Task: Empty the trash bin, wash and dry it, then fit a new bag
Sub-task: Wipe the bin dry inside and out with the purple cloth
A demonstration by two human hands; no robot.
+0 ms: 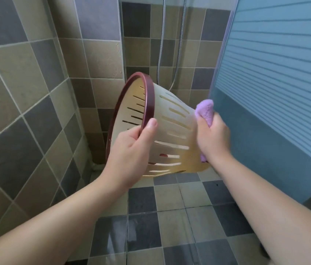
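Bin [171,134] held off the floor between the two hands, tipped on its side with the open mouth turned to the left and the base toward the right. Left hand [131,148] grasps the mouth edge, thumb lying over the dark red rim [149,104] and fingers curled inside. Right hand [212,138] is clenched round a folded lilac cloth [205,110] and presses it against the base end of the bin; a bit of the cloth also shows below the wrist. The bin is a pale cream, slightly see-through plastic cone, wider at the mouth, its wall cut with rows of long narrow slots, and the rim is a separate maroon ring round the mouth. Beyond the hands stands a wall [26,92] of beige and grey tiles, with a shower hose [161,44] hanging down above the bin. To the right of the right hand is a blue panel [275,73] with horizontal stripes. Below both forearms lies a tiled floor [170,217] in the same colours, with a wet sheen near the left forearm
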